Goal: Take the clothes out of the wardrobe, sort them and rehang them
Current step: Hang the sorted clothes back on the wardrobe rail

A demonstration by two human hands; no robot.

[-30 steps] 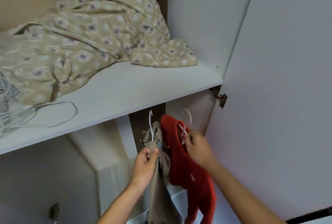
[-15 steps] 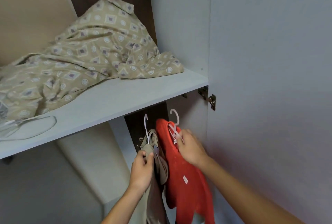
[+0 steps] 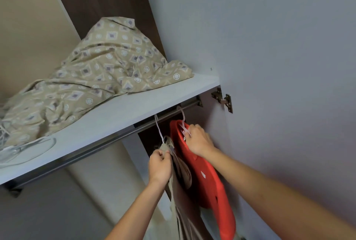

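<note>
Tag [image 3: 203,174] on red garment [image 3: 208,182]: unreadable.

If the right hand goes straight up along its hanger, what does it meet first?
Probably the rail: the right hand grips the hanger of the red garment, whose hook reaches to the rail, just below the shelf. Depth is unclear.

A red garment [image 3: 208,178] and a beige garment [image 3: 183,207] hang side by side on white hangers [image 3: 184,122] from the rail [image 3: 107,143]

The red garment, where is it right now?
In the head view the red garment hangs at lower centre-right on a white hanger beneath the shelf, between the beige garment and the door, gripped by the right hand.
</note>
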